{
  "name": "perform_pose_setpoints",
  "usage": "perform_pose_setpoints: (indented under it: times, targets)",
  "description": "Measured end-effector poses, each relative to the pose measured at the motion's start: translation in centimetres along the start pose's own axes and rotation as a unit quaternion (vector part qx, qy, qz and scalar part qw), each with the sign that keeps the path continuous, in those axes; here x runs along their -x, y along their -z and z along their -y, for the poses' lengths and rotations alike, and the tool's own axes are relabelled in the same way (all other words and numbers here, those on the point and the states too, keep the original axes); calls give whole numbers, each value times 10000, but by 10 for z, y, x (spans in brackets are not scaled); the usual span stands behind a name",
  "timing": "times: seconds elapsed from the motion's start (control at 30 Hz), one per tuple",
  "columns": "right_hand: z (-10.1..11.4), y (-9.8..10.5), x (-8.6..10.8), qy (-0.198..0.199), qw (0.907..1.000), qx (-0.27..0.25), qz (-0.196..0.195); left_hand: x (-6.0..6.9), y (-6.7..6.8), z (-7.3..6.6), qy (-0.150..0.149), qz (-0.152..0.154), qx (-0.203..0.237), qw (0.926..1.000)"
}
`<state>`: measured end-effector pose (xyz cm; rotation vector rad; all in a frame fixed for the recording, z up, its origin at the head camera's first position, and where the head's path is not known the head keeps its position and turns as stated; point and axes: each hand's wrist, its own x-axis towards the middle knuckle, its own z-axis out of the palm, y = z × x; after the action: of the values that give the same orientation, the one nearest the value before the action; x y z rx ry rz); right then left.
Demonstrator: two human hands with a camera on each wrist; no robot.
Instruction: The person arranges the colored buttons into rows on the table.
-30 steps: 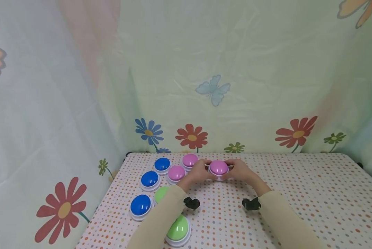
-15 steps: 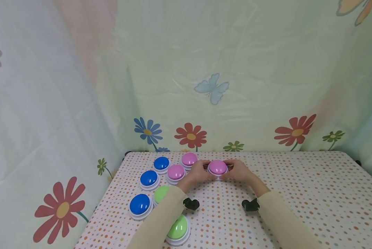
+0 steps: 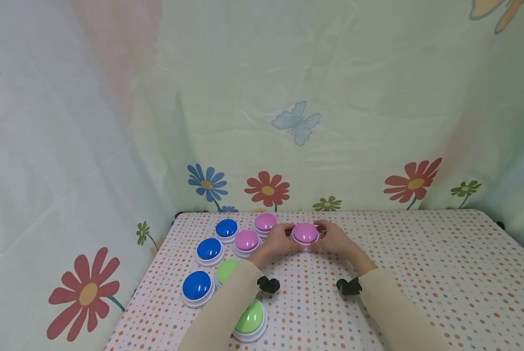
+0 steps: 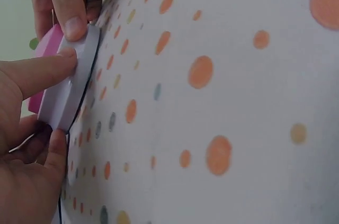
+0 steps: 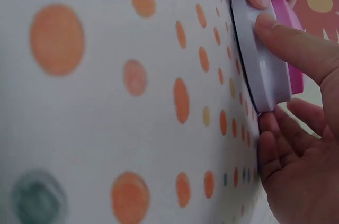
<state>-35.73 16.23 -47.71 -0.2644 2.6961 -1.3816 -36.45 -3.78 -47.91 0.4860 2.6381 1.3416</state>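
Observation:
A pink push button (image 3: 305,233) with a white base stands near the back of the table, held from both sides. My left hand (image 3: 280,241) grips its left side, thumb on the front of the white base (image 4: 69,86). From the right, my right hand (image 3: 334,240) grips the same base, its thumb also pressed to the front in the right wrist view. In both wrist views the base sits at or very near the tabletop; whether it touches all round I cannot tell. Just left of my left hand are two more pink buttons, a front one (image 3: 246,240) and a back one (image 3: 265,223).
Blue buttons (image 3: 209,249) form a slanting column on the left. Two green buttons, one nearer (image 3: 249,317) and one farther (image 3: 226,271), lie partly behind my left sleeve. The dotted tabletop (image 3: 419,273) reaches back to a flowered curtain (image 3: 354,122).
Both hands keep their hold on the pink button, which stays in the same spot. The head view has shifted slightly.

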Motion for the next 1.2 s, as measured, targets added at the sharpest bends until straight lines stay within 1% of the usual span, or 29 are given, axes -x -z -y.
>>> perform_pose_setpoints:
  times: [0.1,0.17,0.23,0.3,0.37,0.47,0.53,0.6,0.7,0.8,0.87,0.93,1.0,1.07,1.13,1.2]
  targets:
    - [3,1,3,70,9999,83,-26,2,5,-5,102,156,25,9998]
    - [5,3,7,84,9999,14,-126,3,12,-9,148,276,7,9995]
    - [7,3,11,131,9995,-67,-292,8,21,-15,109,404,-46,9991]
    - [11,3,17,169,9987,-166,-457,12,31,-20,-12,505,-141,9986]
    - [18,4,22,296,9974,-204,-619,16,42,-26,-229,586,-187,9978]
    - [31,7,29,506,9951,-190,-832,26,60,-40,-440,604,-222,9970]
    - [40,7,35,609,9939,-178,-907,35,72,-47,-536,583,-282,9965]
    - [48,4,41,677,9937,-164,-878,47,82,-51,-557,573,-328,9963]
    - [59,-5,53,751,9943,-159,-737,71,93,-48,-537,648,-393,9957]
    - [66,-11,62,912,9933,-202,-681,89,104,-45,-582,747,-366,9948]
    - [69,-16,67,1021,9925,-222,-628,100,111,-39,-594,786,-344,9945]
    - [70,-21,71,1145,9915,-226,-578,107,116,-31,-594,774,-277,9948]
    - [71,-25,73,1297,9897,-225,-563,110,121,-21,-546,702,-266,9957]
    - [73,-27,73,1394,9882,-233,-595,110,124,-11,-464,615,-203,9968]
    - [76,-29,70,1438,9874,-299,-584,107,127,-1,-342,502,-159,9980]
    - [79,-31,67,1374,9887,-344,-495,103,128,7,-176,412,-101,9989]
